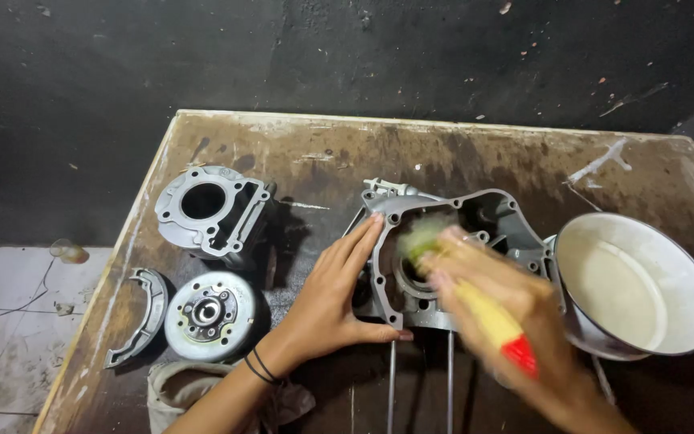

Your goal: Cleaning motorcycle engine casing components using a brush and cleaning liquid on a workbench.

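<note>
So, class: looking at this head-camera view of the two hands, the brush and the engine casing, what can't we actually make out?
- Right hand and yellow-handled brush: motion-blurred, so the grip and the bristles are unclear.
- Engine casing: its middle is hidden behind both hands.
- Two thin rods: cut off by the bottom edge.
- Cloth: partly hidden by the left hand's forearm and cut off by the bottom edge.
- White bowl: whether it holds liquid is unclear.

Matt grey cast-metal engine casing point(475, 221) at centre; glossy white enamel bowl point(632, 285) at right; worn, stained, rough wooden table point(315, 149); yellow-and-red brush handle point(496, 325) looks smooth plastic
</note>
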